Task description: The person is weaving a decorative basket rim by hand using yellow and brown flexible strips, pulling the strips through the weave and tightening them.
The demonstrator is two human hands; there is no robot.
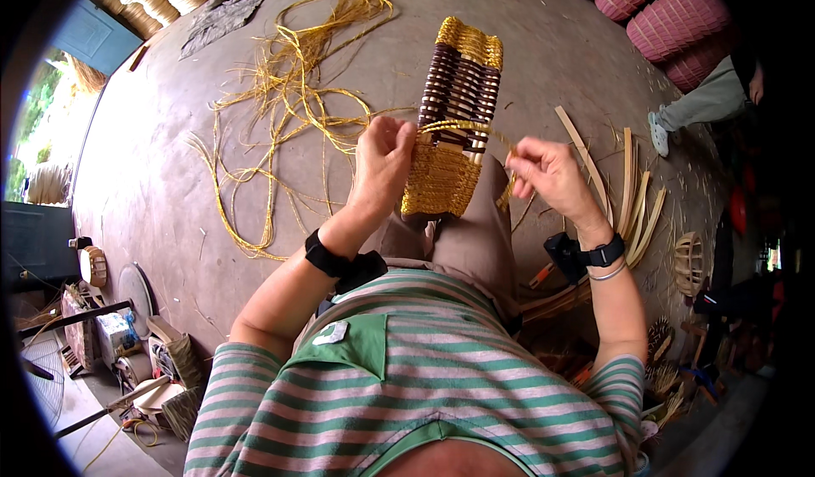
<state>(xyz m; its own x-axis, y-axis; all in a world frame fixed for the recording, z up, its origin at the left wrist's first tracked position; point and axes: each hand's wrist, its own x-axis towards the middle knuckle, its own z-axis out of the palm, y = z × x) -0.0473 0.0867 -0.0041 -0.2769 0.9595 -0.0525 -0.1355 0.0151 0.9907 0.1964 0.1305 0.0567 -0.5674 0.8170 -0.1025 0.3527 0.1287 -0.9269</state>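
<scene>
A woven strip-like basket piece (459,95) rests on my lap, gold at both ends with dark brown and pale weave between. My left hand (385,156) is closed at its left edge, where golden cord crosses the weave; the fingertips pinch there. To the right of the piece, my right hand (548,174) pinches the doubled golden cord (482,129), which arches from the weave to its fingers. Part of the cord hangs below that hand.
Loose golden cord (270,120) lies tangled on the floor at left. Pale wooden strips (632,176) fan out at right. Pink baskets (679,19) are stacked at the far right, near another person's leg (705,102). Assorted stools and a fan (47,375) stand at lower left.
</scene>
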